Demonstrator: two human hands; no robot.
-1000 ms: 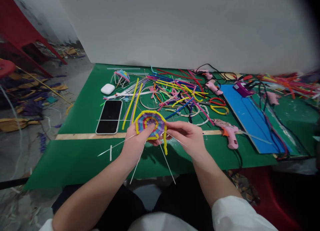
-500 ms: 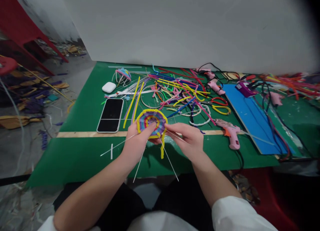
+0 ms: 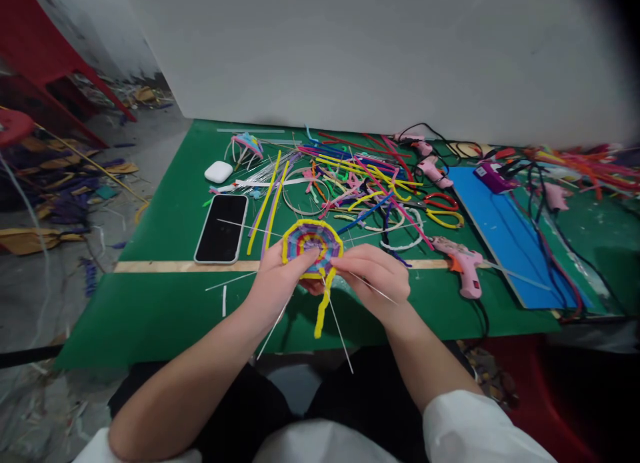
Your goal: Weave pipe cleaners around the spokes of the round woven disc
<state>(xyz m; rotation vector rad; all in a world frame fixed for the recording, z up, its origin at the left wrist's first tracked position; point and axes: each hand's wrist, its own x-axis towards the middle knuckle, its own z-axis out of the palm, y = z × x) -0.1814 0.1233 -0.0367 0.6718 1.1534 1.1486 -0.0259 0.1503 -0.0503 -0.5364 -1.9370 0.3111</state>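
Round multicoloured woven disc (image 3: 324, 239), rimmed in yellow

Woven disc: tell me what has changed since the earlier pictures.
The woven disc has shifted slightly right. Its loose yellow end now hangs lower and points left. The white rod over the phone went from level to slanting, outer end farther from the person. Nothing was let go: the left hand still grips the disc, the right hand its right edge. Phone and glue gun stayed put.
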